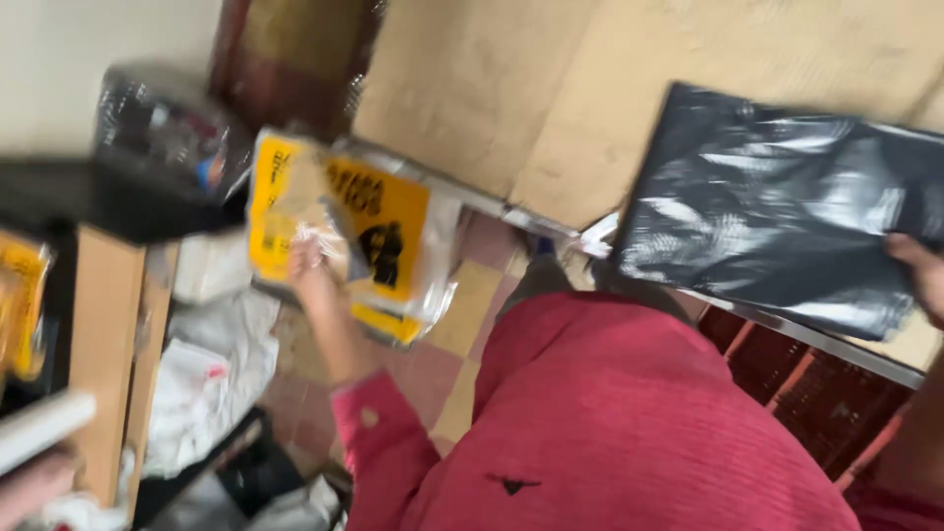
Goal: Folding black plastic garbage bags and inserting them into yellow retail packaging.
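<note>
Your left hand [307,258], fingers closed on the yellow packet [339,231] at ten o'clock; right hand [919,270] clamped on the black bag [777,216] at three o'clock. Keep both grips firm.

A yellow-and-black printed packet in clear wrap [339,236] is hanging tilted, seemingly pinched at its middle, blurred. A glossy black plastic bag [777,211] is lying flat on cardboard, slightly crumpled.

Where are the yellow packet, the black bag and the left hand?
yellow packet [388,211]: head view, on its yellow front panel.
black bag [777,216]: head view, middle of its glossy face.
left hand [307,261]: head view, back of the hand.
</note>
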